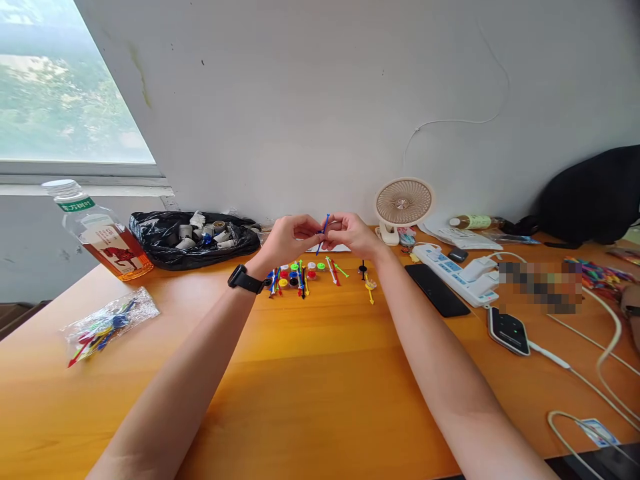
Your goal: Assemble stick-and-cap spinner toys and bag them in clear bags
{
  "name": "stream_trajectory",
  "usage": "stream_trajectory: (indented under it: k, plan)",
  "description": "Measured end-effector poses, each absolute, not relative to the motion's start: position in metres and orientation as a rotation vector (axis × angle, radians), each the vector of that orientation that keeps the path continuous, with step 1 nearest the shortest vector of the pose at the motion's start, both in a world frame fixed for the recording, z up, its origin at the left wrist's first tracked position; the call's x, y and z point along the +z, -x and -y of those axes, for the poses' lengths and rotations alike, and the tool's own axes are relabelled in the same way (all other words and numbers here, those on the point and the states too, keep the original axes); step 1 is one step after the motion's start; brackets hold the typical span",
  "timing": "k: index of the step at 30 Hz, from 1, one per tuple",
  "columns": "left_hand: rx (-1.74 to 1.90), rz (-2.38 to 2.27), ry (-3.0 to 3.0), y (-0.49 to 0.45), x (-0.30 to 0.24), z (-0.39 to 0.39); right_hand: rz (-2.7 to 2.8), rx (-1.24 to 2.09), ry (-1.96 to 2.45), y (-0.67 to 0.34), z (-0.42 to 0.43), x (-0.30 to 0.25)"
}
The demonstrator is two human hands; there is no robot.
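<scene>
Raised above the far part of the table, my left hand [289,239] and my right hand [354,235] meet with their fingertips pinched on a blue plastic arrow [327,221]. The arrow stands tilted between them; its middle is hidden by the fingers. Below the hands lie several small round discs, such as a yellow disc [283,283] and a green disc [321,267], mixed with thin coloured arrows. A white arrow [332,271] rests beside a red arrow [342,268]. Under my right wrist are a black arrow [363,269] and a yellow arrow [370,291].
Left: a bag of coloured arrows [107,325], a tea bottle [107,240] and a black plastic bag [150,243] of grey pieces. Right: a small fan [404,202], a black phone [436,290], a power strip [445,270], a charging device [508,331], and cables across the table.
</scene>
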State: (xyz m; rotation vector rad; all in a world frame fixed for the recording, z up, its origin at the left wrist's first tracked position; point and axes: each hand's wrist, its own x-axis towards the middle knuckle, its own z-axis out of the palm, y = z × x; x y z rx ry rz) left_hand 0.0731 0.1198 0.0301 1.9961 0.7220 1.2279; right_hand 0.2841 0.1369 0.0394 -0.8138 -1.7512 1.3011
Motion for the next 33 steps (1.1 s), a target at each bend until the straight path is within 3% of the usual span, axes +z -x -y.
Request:
stream_trajectory:
  k: [7,14,24,33]
  plan:
    - [1.121,-0.698,-1.941,-0.073,0.016,-0.129,1.958,1.209,0.991,-0.278,-0.136,0.035]
    - [0.976,-0.913,-2.238,-0.073,0.003,-0.132,2.212,0.741,1.598,-0.288,-0.147,0.021]
    - [0.585,-0.838,-2.397,-0.091,-0.027,-0.124,2.314,0.665,2.061,-0.299,-0.149,0.013]
    - [0.496,-1.002,-2.623,-0.083,-0.033,-0.129,2.367,0.656,2.060,-0.293,-0.156,-0.004]
